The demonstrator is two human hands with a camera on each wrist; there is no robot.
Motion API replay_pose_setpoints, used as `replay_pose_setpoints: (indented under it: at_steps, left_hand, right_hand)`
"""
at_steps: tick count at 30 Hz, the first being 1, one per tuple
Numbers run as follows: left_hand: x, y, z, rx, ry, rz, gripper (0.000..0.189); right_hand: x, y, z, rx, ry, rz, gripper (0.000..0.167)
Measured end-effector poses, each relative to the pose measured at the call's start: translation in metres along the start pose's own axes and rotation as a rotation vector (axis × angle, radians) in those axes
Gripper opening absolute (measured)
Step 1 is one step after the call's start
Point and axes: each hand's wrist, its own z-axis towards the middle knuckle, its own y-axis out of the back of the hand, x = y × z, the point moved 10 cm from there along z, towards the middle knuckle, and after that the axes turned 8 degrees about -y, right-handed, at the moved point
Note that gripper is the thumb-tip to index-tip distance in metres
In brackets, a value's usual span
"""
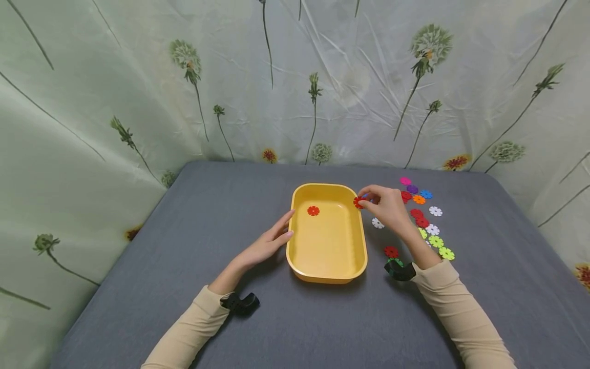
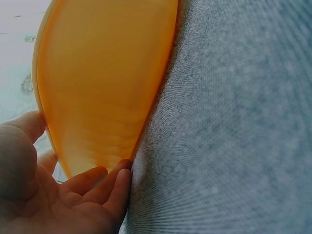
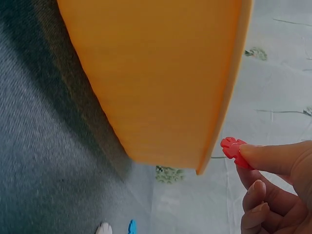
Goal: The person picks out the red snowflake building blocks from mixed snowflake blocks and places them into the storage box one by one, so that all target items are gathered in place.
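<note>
A yellow plastic tub stands on the grey table, with one red notched disc lying inside near its far left. My left hand touches the tub's left side, its fingers extended along the outer wall and two fingertips up at the rim. At the far right corner, my right hand pinches another red notched disc between thumb and forefinger, right at rim height. A white notched disc lies on the table below that hand, and a blue one is partly hidden behind the fingers.
Right of the tub, several notched discs are scattered: red, orange, blue, white, yellow-green, pink and purple. The right forearm passes over part of them. A dandelion-print curtain hangs behind the table.
</note>
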Motion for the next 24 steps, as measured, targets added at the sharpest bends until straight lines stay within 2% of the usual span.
replay_pose_setpoints:
  at_steps: [12, 24]
  left_hand:
    - [0.002, 0.0, 0.0, -0.006, 0.008, 0.004, 0.06]
    - [0.001, 0.0, -0.001, -0.003, 0.013, 0.007, 0.06]
  right_hand:
    - [0.01, -0.011, 0.003, 0.025, 0.023, -0.003, 0.01]
    - [0.017, -0.028, 0.007, 0.091, 0.012, -0.071, 0.011]
